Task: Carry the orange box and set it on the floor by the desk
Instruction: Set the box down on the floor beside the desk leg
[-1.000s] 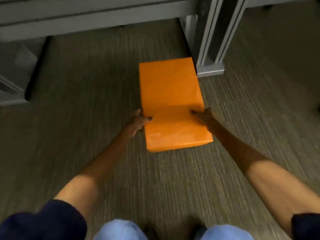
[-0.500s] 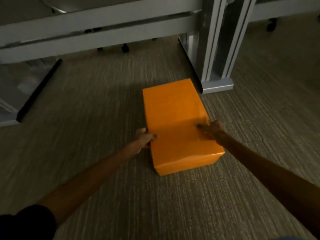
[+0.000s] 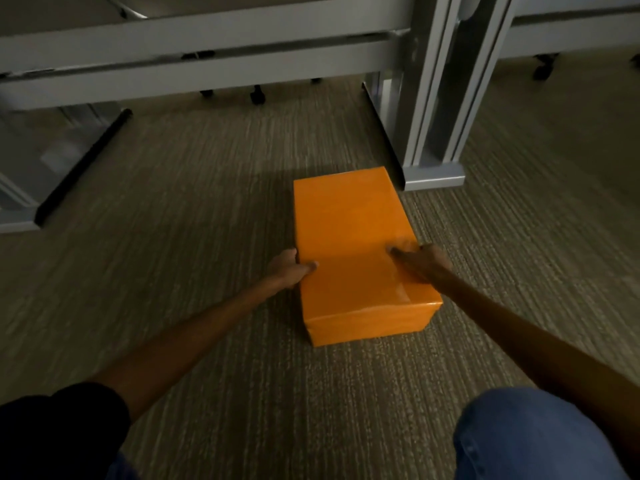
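Note:
The orange box (image 3: 349, 223) lies flat on the striped carpet, its far right corner close to the foot of a grey desk leg (image 3: 433, 174). My left hand (image 3: 289, 270) clasps the box's left side, thumb on the lid. My right hand (image 3: 420, 261) grips the right side with its thumb stretched across the top. Both arms reach forward and down. The fingers on the box's sides are hidden.
A grey desk frame (image 3: 207, 32) spans the back, with chair casters (image 3: 257, 95) behind it. Another grey desk foot with a black strip (image 3: 83, 164) lies at left. My knee in blue jeans (image 3: 526, 438) is at lower right. Open carpet (image 3: 173, 289) surrounds the box.
The box has come down from the air onto the carpet beside the desk leg. My view dropped lower and my right knee came into sight. Both hands kept their grip.

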`<control>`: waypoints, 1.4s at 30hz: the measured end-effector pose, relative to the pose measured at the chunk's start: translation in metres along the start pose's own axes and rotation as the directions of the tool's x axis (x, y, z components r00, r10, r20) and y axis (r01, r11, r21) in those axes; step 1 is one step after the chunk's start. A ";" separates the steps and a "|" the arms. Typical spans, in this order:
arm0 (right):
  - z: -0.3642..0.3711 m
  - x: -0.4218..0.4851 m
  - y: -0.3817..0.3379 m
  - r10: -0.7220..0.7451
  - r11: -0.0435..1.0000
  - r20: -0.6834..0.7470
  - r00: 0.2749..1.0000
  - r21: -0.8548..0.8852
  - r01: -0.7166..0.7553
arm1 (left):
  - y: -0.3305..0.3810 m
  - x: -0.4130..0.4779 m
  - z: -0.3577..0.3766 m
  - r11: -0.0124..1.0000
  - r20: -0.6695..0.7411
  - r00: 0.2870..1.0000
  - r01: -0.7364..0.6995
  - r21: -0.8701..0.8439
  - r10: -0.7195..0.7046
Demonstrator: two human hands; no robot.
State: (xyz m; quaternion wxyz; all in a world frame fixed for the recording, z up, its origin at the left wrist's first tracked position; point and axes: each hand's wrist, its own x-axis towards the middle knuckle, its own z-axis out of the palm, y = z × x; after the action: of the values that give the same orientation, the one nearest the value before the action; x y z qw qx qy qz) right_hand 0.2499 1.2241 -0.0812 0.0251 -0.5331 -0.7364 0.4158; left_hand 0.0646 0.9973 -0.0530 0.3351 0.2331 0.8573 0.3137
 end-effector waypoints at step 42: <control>0.024 -0.021 -0.025 -0.636 0.510 0.290 0.715 -0.538 0.671 | -0.018 0.023 0.034 0.383 0.179 0.804 -0.449 0.807 0.567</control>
State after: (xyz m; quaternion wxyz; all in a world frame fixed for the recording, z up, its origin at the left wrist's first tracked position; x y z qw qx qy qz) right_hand 0.2287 1.1908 -0.0724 -0.0134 -0.1827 -0.9745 0.1297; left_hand 0.0704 1.0116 -0.0946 0.0191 0.5914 0.8059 -0.0196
